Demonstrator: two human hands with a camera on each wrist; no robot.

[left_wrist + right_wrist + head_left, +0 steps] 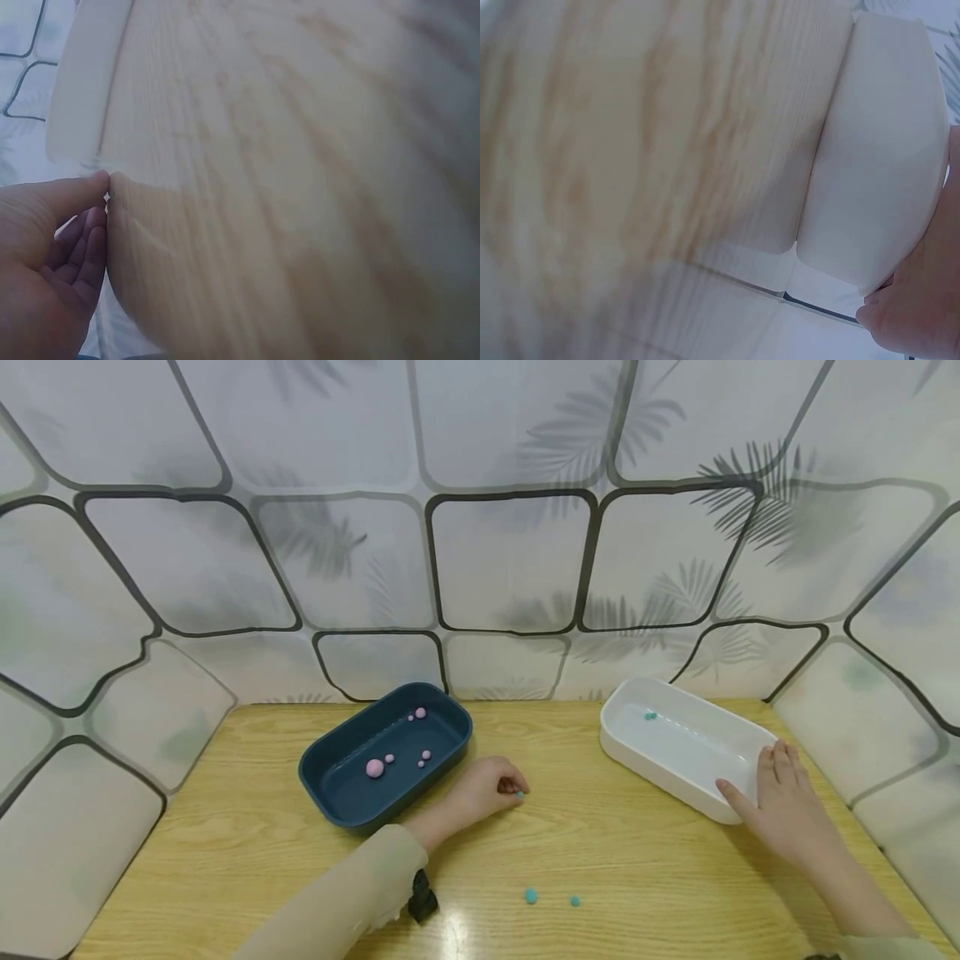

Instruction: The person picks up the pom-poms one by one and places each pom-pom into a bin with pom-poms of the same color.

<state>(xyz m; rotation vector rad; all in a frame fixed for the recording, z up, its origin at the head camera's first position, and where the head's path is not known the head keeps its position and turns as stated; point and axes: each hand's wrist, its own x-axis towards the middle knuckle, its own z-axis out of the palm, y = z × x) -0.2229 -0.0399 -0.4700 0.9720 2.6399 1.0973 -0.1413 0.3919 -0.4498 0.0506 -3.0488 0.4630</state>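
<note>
My left hand [483, 793] pinches a small teal ball [520, 794] between thumb and fingertips, low over the table just right of the navy blue tray [315, 781]. In the left wrist view, the left hand [56, 247] has thumb and index tips together, the other fingers curled behind; the ball barely shows there. My right hand [791, 806] rests on the near right corner of the white tray [667, 781], thumb over the front rim, fingers straight along the end. The right wrist view has the white tray's side [874, 150] with the right hand [919, 285] at its rim.
Several pink balls [375, 768] of different sizes lie in the navy tray. A pair of teal balls [650, 716] sits in the white tray. Two more, a larger teal ball [531, 896] and a smaller one [575, 901], lie on the wooden table [637, 868] near the front.
</note>
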